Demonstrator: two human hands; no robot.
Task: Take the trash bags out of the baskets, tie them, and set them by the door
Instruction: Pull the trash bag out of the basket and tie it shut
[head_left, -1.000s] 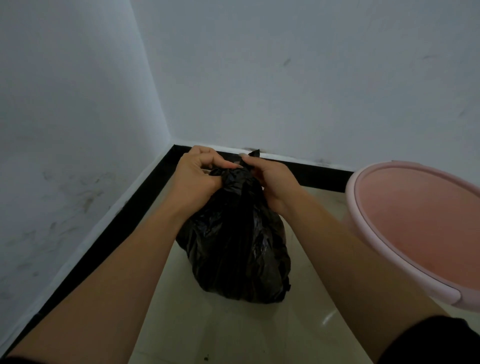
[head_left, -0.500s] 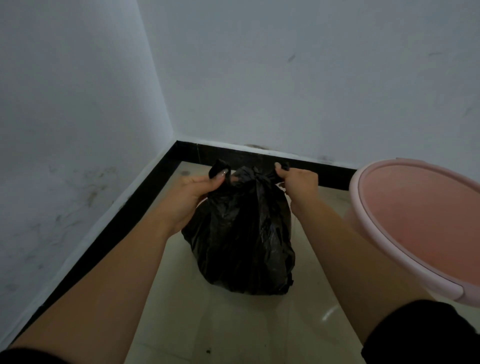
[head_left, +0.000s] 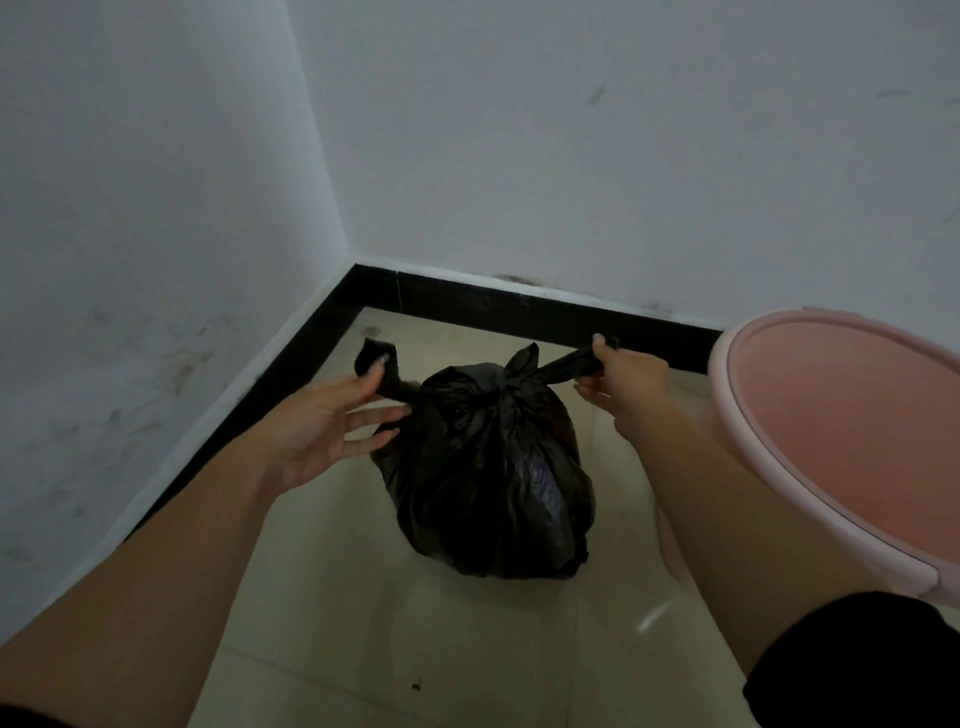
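Observation:
A full black trash bag sits on the pale tiled floor in a room corner, its top gathered into a knot. My left hand pinches the bag's left tail between thumb and forefinger, the other fingers spread. My right hand is closed around the right tail, stretched out to the right of the knot. A pink basket stands at the right, its inside showing no bag.
White scuffed walls meet in the corner behind the bag, with a black skirting board along their base. Glossy floor tiles extend toward me between my forearms.
My hands were together on top of the bag; they have moved apart, each pulling a tail outward, and the knot has drawn tight at the bag's top.

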